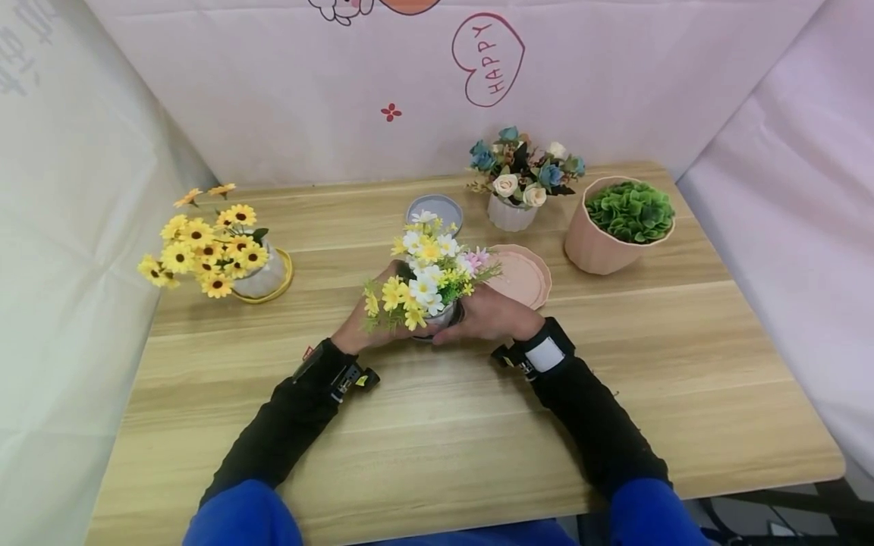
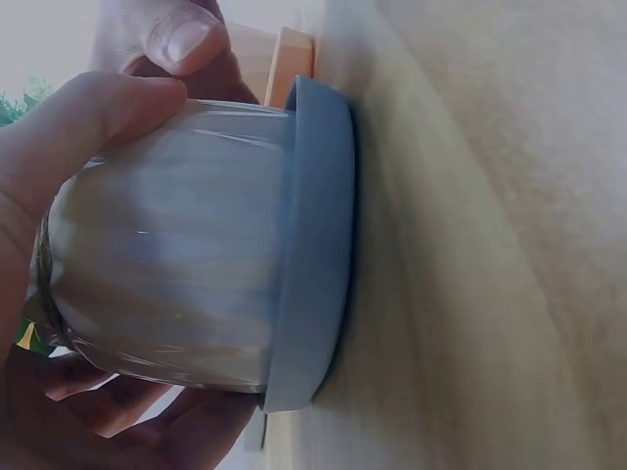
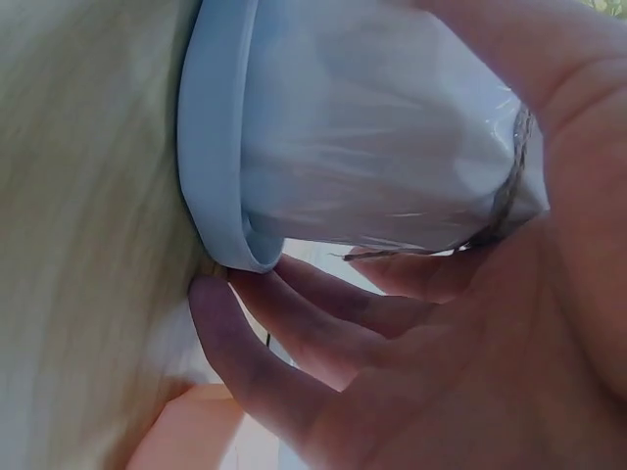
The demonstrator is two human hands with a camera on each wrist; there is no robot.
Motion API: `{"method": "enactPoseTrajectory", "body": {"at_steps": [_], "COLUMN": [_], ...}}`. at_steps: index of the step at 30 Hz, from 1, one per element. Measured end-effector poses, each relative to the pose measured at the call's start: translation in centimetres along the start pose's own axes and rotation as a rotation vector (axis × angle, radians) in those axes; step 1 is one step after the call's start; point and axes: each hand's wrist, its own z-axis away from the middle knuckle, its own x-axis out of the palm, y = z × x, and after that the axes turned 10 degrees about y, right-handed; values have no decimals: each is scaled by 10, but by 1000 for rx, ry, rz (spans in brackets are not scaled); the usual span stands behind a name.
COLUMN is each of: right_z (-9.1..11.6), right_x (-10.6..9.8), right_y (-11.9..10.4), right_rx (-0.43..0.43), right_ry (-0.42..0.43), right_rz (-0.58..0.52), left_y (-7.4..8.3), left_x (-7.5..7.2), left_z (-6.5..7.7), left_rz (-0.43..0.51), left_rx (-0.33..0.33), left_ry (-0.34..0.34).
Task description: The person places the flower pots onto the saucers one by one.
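At the middle of the table, both hands hold a flowerpot (image 2: 176,245) of yellow, white and pink artificial flowers (image 1: 426,284). The pot looks pale, wrapped in clear plastic and tied with twine (image 3: 511,181) near its top. It stands upright in a blue-grey saucer (image 2: 318,245) on the tabletop. My left hand (image 1: 372,322) grips its left side, thumb in front and fingers behind. From the right, my right hand (image 1: 488,312) wraps the pot with its thumb and fingers; some fingertips are low beside the saucer's rim. Flowers cover much of the pot in the head view.
On the left, a pot of yellow sunflowers (image 1: 205,250) sits on a yellow saucer (image 1: 283,284). Behind the hands are a grey saucer (image 1: 435,205) and a pink saucer (image 1: 522,277). A blue-and-cream rose pot (image 1: 512,216) and a pink pot (image 1: 594,243) with green leaves stand at back right.
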Motion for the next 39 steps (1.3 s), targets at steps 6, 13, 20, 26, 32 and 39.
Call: {"method": "enactPoseTrajectory", "body": {"at_steps": [6, 13, 20, 26, 32, 39], "right_z": [1, 1, 7, 12, 11, 8], "right_x": [1, 2, -7, -17, -14, 3], "right_y": [-2, 0, -7, -17, -19, -18], "right_rx": [27, 19, 59, 111, 72, 120], "right_ry": [-13, -5, -52, -139, -107, -42], "right_rz": [-52, -47, 38, 71, 55, 58], "left_y": [-5, 13, 32, 37, 30, 23], "left_x": [0, 1, 1, 2, 1, 3], "left_z": [3, 1, 3, 8, 11, 10], "left_rz": [66, -43, 3, -41, -34, -7], "left_rx": [-22, -30, -145, -129, -99, -103], "left_ry": [-8, -38, -126, -148, -152, -159]}}
